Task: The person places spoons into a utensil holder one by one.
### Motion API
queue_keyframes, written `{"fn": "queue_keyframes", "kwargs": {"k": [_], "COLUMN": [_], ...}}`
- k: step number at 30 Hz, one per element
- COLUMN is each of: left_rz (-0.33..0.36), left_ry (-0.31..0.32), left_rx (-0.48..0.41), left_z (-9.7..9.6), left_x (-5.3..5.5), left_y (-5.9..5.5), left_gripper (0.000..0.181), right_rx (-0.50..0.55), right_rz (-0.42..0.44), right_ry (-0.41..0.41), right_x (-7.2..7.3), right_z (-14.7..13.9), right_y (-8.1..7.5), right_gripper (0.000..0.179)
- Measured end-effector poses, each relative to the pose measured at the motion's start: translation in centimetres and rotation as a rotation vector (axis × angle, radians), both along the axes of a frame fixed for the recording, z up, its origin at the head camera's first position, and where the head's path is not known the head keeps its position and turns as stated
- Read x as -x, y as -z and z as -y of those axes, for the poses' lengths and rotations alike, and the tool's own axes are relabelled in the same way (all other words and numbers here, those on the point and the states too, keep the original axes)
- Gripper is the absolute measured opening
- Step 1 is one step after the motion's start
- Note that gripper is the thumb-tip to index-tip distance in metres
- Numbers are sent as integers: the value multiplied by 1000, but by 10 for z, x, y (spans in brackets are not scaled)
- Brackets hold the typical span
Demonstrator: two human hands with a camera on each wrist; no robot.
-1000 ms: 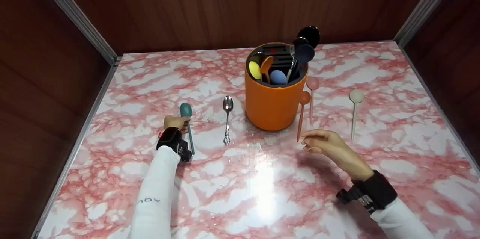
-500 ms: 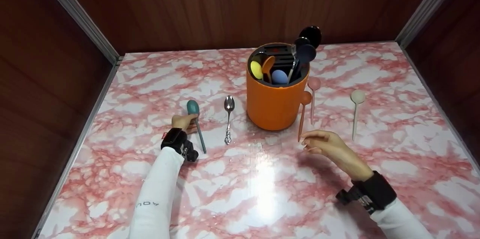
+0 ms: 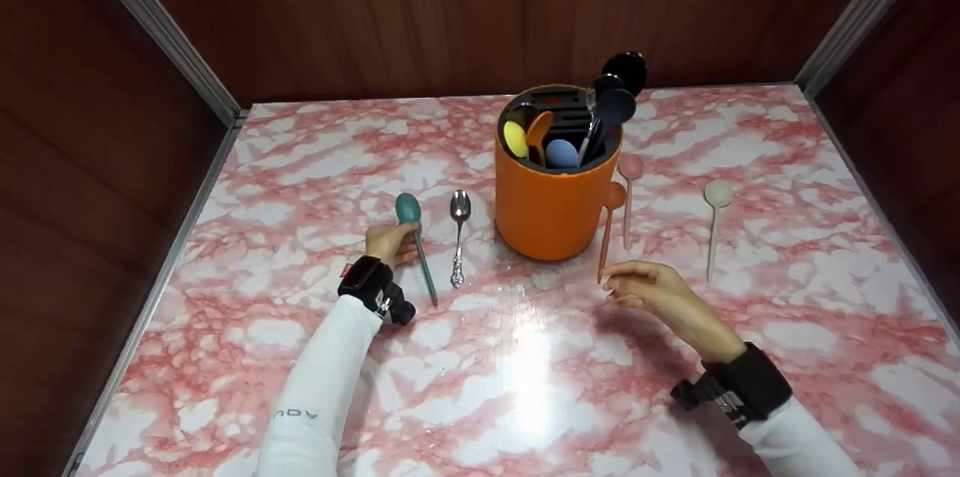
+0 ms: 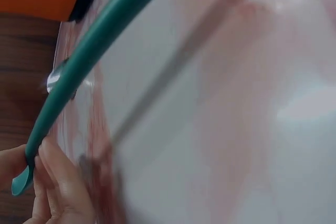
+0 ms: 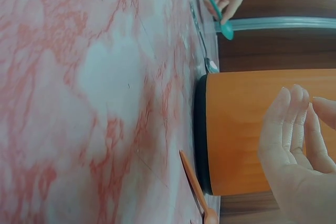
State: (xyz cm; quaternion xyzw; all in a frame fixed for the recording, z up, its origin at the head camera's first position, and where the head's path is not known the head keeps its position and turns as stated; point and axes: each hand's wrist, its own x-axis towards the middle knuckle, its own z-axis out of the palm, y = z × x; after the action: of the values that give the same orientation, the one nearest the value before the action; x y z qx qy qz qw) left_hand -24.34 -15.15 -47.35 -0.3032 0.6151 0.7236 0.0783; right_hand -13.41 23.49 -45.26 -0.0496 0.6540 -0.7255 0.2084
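My left hand [image 3: 387,243] pinches a teal spoon [image 3: 408,208] at the neck, just below its bowl. The spoon's handle [image 4: 79,69] casts a separate shadow on the table in the left wrist view, so it is held off the surface. A silver spoon [image 3: 460,207] with an ornate handle lies just to its right. My right hand [image 3: 660,301] hovers with loosely bent fingers and holds nothing; in the right wrist view the hand [image 5: 296,161] appears against the orange holder. Nearest to its fingertips in the head view is the handle end of an orange spoon [image 3: 614,196].
An orange cylindrical utensil holder [image 3: 551,214] stands at the middle back, with several spoons and dark utensils in it. A pink spoon [image 3: 631,168] and a cream spoon [image 3: 718,194] lie to its right. Wood-patterned panels [image 3: 450,19] enclose the marbled table [image 3: 322,139].
My left hand has moved right with the teal spoon, bringing it closer to the silver spoon, and the spoon's handle has swung to the right. My right hand has stayed in place.
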Motion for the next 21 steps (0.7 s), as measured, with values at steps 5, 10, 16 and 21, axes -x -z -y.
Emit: {"fn": "queue_keyframes", "kwargs": {"k": [5, 10, 16, 21], "left_rz": [-29, -52, -62, -92], "left_ry": [-6, 1, 21, 43], "left_rx": [-14, -6, 16, -23], "left_z": [-11, -21, -34, -45], "left_x": [-5, -9, -13, -19], "left_y": [-2, -1, 0, -1], "left_gripper": [13, 11, 6, 6], "right_rx": [1, 14, 55, 35], "right_rz": [15, 21, 15, 24], "right_ry": [6, 3, -6, 9], "right_x": [2, 2, 2, 2], "right_z": [2, 2, 3, 4], "right_y": [1, 3, 4, 4], "right_gripper": [19, 19, 20, 19]}}
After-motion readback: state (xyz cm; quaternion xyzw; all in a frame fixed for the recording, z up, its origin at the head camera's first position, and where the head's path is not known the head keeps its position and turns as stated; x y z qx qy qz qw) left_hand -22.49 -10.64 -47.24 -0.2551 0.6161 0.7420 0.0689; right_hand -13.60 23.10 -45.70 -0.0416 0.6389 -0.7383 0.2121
